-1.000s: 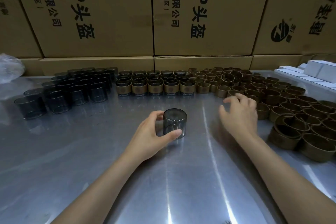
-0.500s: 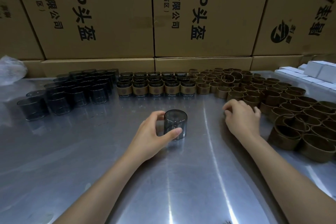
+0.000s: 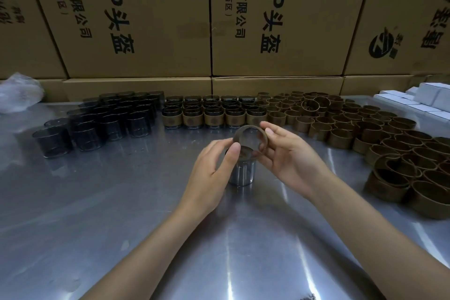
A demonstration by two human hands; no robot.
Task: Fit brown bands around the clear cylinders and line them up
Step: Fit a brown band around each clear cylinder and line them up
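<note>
A clear smoky cylinder [image 3: 242, 174] stands upright on the metal table [image 3: 121, 202] at the centre. Just above it, tilted toward me, hangs a brown band [image 3: 250, 129]. My right hand [image 3: 289, 156] pinches the band's right side between thumb and fingers. My left hand [image 3: 214, 168] touches the band's left edge with its fingertips; its thumb lies against the cylinder's top. Bare cylinders [image 3: 104, 122] crowd the back left. Banded cylinders [image 3: 214, 114] stand in rows at the back centre. Loose brown bands [image 3: 365, 129] cover the right side.
Large cardboard boxes [image 3: 146, 19] wall off the back of the table. A crumpled plastic bag [image 3: 19, 91] lies at the far left. White boxes [image 3: 418, 100] sit at the back right. Bare metal spreads in front of the hands.
My right hand picked a brown band from the pile at the right and brought it over the cylinder. My left hand let go of the cylinder's side and rose to the band.
</note>
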